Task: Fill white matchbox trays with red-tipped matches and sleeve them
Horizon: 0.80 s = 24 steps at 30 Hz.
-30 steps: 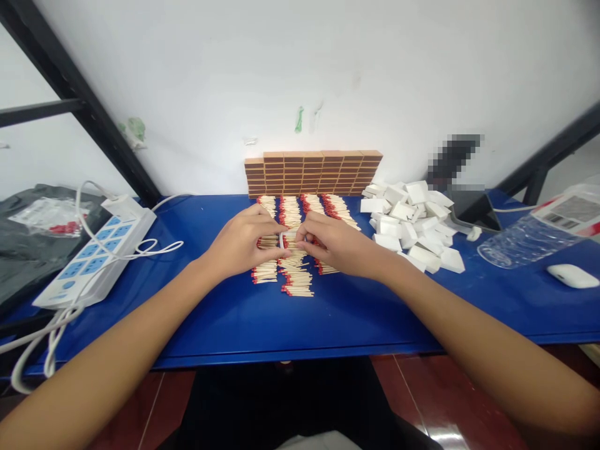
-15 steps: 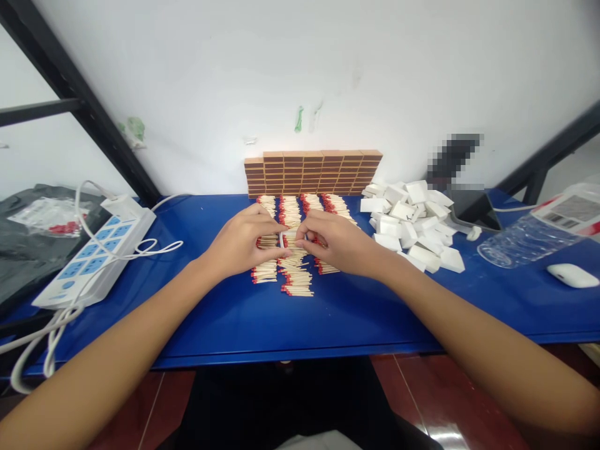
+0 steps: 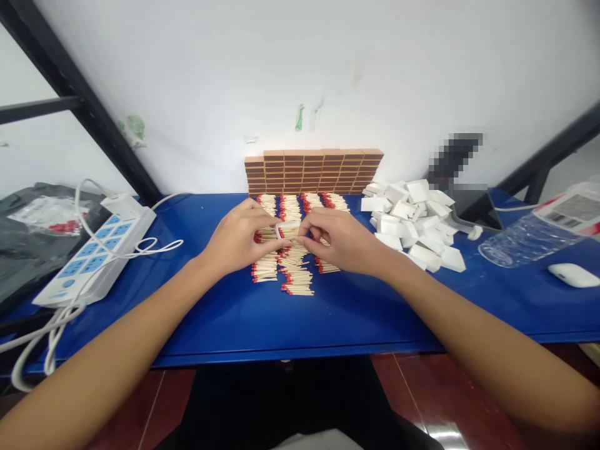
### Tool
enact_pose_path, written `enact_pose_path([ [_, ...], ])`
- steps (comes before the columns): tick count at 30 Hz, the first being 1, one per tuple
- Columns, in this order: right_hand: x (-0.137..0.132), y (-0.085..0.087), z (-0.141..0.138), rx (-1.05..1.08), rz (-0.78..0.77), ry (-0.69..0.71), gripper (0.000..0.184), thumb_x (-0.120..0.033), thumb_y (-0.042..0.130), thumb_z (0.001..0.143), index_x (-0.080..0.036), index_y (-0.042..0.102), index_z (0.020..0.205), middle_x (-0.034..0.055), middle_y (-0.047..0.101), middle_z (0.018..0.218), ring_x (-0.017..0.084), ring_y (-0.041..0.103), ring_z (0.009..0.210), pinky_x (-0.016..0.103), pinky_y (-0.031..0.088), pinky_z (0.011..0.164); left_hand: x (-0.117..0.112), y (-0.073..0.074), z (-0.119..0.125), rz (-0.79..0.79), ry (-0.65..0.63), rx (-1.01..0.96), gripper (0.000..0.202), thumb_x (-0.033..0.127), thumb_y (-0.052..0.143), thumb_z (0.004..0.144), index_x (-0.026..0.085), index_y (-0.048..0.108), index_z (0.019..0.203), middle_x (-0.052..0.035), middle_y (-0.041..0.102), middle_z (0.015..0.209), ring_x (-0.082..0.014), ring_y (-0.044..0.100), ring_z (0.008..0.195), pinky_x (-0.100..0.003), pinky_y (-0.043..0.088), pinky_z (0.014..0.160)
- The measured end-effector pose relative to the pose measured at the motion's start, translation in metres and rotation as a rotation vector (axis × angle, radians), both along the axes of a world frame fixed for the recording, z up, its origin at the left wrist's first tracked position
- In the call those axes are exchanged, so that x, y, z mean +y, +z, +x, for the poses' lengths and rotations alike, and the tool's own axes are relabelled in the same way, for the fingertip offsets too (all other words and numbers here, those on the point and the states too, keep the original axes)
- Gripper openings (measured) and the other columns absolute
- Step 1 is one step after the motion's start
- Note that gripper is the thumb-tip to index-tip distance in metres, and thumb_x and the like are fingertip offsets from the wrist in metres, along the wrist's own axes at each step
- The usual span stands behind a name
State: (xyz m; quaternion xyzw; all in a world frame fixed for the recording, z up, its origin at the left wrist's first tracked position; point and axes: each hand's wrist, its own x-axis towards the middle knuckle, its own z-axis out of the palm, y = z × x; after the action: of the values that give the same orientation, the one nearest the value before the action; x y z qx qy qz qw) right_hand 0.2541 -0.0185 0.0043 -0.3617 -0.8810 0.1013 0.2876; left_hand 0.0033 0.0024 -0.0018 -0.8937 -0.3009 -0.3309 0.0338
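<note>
Between thumb and fingers, my left hand (image 3: pixel 241 236) grips the left end of a small white matchbox tray (image 3: pixel 280 232) with red-headed matches inside. My right hand (image 3: pixel 340 240) is at the tray's right end, thumb and forefinger pinched together there. Whether it holds the tray's edge or matches is hidden by the fingers. Below and around both hands, loose matches (image 3: pixel 299 284) lie in several columns, their red heads to the left. Behind them stands a stacked wall of brown matchboxes (image 3: pixel 314 173).
A heap of white paper trays (image 3: pixel 415 219) lies to the right. Further right are a dark phone-like device (image 3: pixel 475 209), a clear plastic bottle (image 3: pixel 513 240) and a white case (image 3: pixel 572 275). On the left sits a power strip (image 3: pixel 96 253) with white cables. The table (image 3: pixel 281 331) is blue.
The white tray is tipped so more of it shows between my hands. My right thumb and forefinger have shifted slightly at its right end.
</note>
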Motion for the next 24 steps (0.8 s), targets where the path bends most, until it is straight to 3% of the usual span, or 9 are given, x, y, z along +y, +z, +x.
enact_pose_path([
  [4, -0.007, 0.006, 0.0, -0.055, -0.134, 0.098, 0.008, -0.022, 0.067, 0.09, -0.02, 0.069, 0.083, -0.0039, 0.053, 0.066, 0.012, 0.049, 0.063, 0.027, 0.036, 0.062, 0.003, -0.001, -0.003, 0.025, 0.061, -0.004, 0.042, 0.056, 0.076, 0.087, 0.017, 0.078, 0.104, -0.0059, 0.073, 0.08, -0.0234, 0.06, 0.088, -0.036, 0.051, 0.076],
  [8, -0.013, 0.009, 0.0, -0.192, -0.291, 0.184, 0.007, -0.017, 0.066, 0.084, -0.02, 0.07, 0.079, -0.0027, 0.062, 0.071, 0.011, 0.052, 0.062, 0.027, 0.039, 0.061, 0.003, -0.002, -0.003, 0.004, 0.063, 0.008, 0.042, 0.056, 0.075, 0.088, 0.017, 0.078, 0.104, -0.0068, 0.074, 0.083, -0.0237, 0.06, 0.089, -0.037, 0.051, 0.078],
  [17, -0.017, 0.012, 0.001, -0.165, -0.362, 0.22, 0.007, -0.019, 0.069, 0.08, -0.02, 0.069, 0.087, -0.0008, 0.067, 0.077, 0.013, 0.055, 0.065, 0.027, 0.042, 0.06, 0.003, -0.002, -0.002, -0.02, 0.045, 0.009, 0.043, 0.058, 0.074, 0.089, 0.018, 0.078, 0.104, -0.0067, 0.074, 0.082, -0.0237, 0.059, 0.088, -0.037, 0.05, 0.079],
  [24, -0.024, 0.017, -0.004, -0.161, -0.422, 0.314, 0.002, -0.019, 0.073, 0.081, -0.02, 0.072, 0.083, -0.0013, 0.068, 0.079, 0.012, 0.055, 0.068, 0.027, 0.044, 0.065, 0.002, -0.002, -0.002, -0.037, 0.036, 0.007, 0.04, 0.055, 0.075, 0.089, 0.018, 0.078, 0.104, -0.0067, 0.075, 0.085, -0.0236, 0.06, 0.089, -0.037, 0.05, 0.08],
])
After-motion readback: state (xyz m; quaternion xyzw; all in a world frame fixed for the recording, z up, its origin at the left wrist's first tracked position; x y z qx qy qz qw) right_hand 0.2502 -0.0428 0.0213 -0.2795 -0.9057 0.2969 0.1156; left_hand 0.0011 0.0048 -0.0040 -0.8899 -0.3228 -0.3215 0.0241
